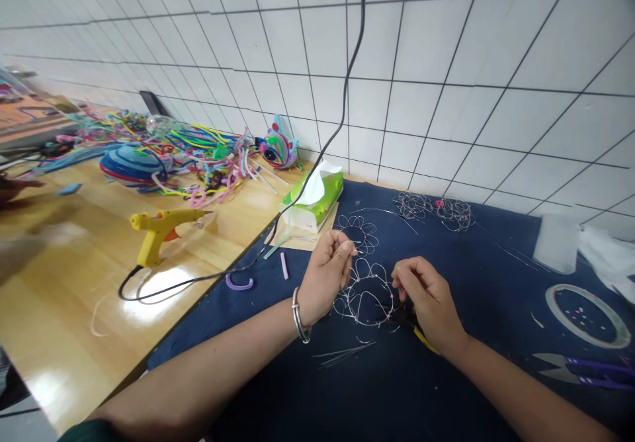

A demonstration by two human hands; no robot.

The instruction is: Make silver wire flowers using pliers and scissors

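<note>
My left hand, with a silver bracelet at its wrist, pinches a thin silver wire between thumb and forefinger. Just below these fingertips is a looped wire ring with small pink beads, shaped like a flower. On the ring's other side, my right hand has its fingers curled and pinched together. What they hold, if anything, is too small to make out. Pliers with a yellow handle show beneath the right palm; whether the hand grips them is hidden. A second wire flower lies behind the left fingertips.
Loose wires lie on the dark cloth. Tangled wire shapes sit by the wall. At right are a bead dish and purple-handled snips. Leftward are tissues, a yellow glue gun, its cord and colourful pipe cleaners.
</note>
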